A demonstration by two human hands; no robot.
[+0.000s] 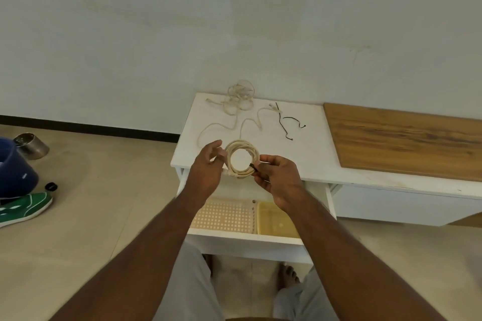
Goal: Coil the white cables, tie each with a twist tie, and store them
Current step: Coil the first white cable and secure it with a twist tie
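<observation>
Left hand point(208, 164) fingers point(220, 158) steady the coiled cable point(242, 159) at its rim; right hand point(279, 177) fingers point(263, 161) pinch the twist tie point(253, 166), apparently to cinch the loops.

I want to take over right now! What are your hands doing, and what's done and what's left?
Left hand holds the coiled cable by its left side.
Right hand pinches a dark twist tie at the coil's right side.
Done: this cable is coiled.
Left: finish its tie, put it in the open drawer, then coil and tie the loose cable on the white tabletop, using the spare ties there.
</observation>
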